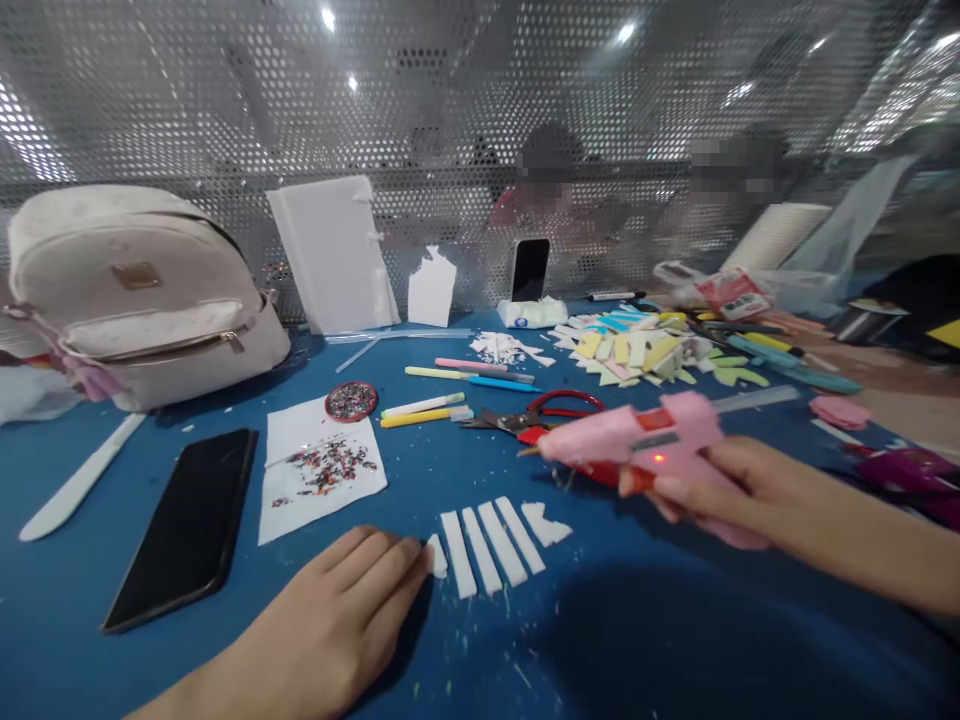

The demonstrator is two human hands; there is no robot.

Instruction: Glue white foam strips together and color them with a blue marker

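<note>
Blue surface (pixel 660 640) debris-flecked; perforated screen (pixel 225 100) behind. I record right hand (pixel 761 490) fingers clenched around pink glue gun (pixel 611 435), above surface. Left hand (pixel 322 610) palm-down beside white strips (pixel 502 543); whether fingers grasp, I cannot tell.

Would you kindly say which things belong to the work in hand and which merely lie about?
Apparently in use:
pink plastic glue gun in the right hand
flat white strips beside the left hand

Probably lying about:
flat-lying black phone
cream zipped backpack

Grey perforated panel (pixel 450 110) behind blue tabletop (pixel 615 620); bright light spots (pixel 328 18) high.
</note>
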